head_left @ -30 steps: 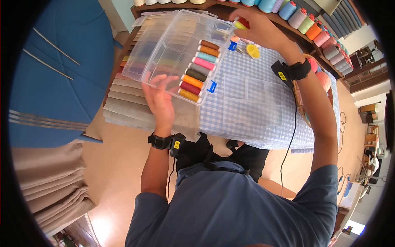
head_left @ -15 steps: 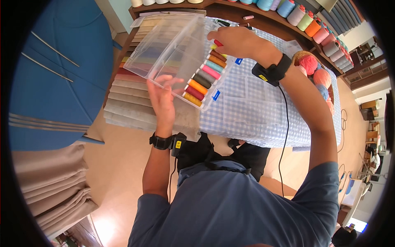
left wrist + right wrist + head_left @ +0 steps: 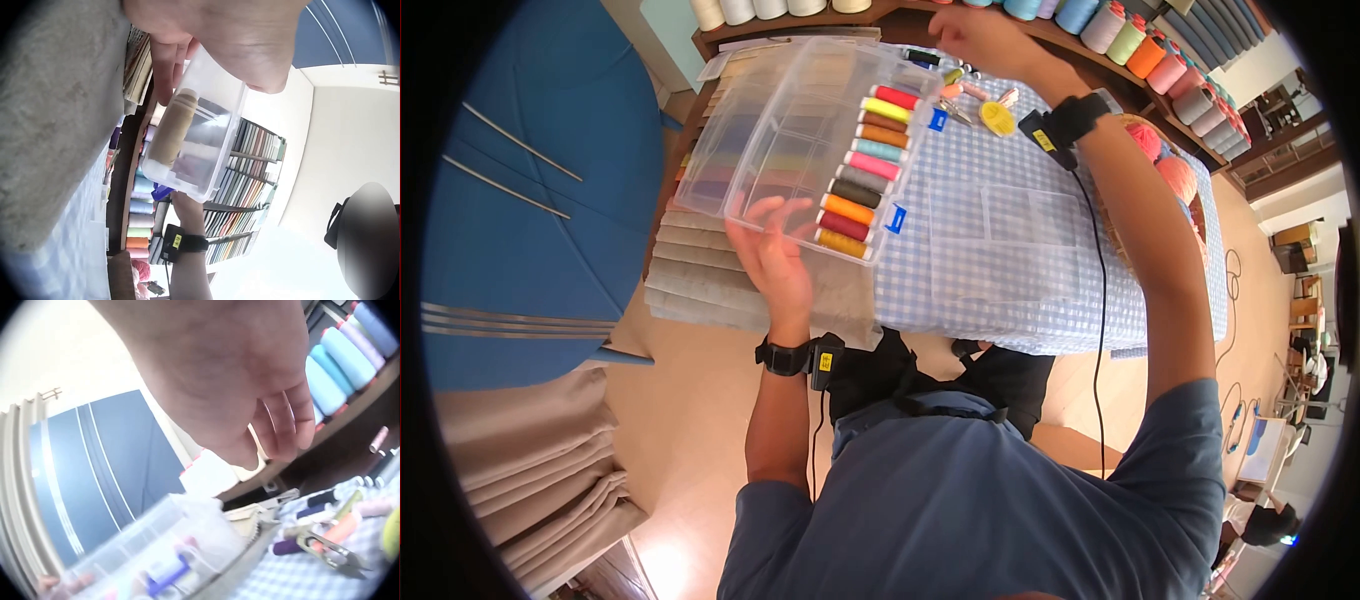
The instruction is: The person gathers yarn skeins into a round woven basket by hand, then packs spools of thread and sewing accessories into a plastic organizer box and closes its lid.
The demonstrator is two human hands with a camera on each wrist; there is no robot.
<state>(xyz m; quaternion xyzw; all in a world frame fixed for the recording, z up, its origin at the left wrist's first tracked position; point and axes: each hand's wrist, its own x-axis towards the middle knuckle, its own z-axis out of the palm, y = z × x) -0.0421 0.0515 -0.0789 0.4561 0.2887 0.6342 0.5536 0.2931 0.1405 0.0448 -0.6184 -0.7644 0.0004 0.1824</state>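
My left hand (image 3: 778,265) grips the near edge of a clear plastic box (image 3: 745,205), which is tilted, lid raised. Down the box's right side runs a row of thread spools, with a red spool (image 3: 894,97) and a yellow one (image 3: 887,110) at the far end. In the left wrist view, a tan spool (image 3: 175,128) shows through the wall of the box. Above the far part of the table, my right hand (image 3: 990,45) has relaxed, bent fingers and nothing visible in them. Loose spools (image 3: 322,499) and metal snips (image 3: 328,550) lie below it.
A yellow round item (image 3: 998,119) lies on the checked cloth (image 3: 910,290), by the snips. Another clear tray (image 3: 1010,250) is at the near side, a yarn basket (image 3: 1200,215) at the right. Fabric samples (image 3: 690,255) lie under the box; thread cones (image 3: 1146,57) line the back shelf.
The red and yellow spools, held in my right hand a second ago, now lie in the box. That hand has since moved away from the row, toward the back shelf. My left hand still holds the box.
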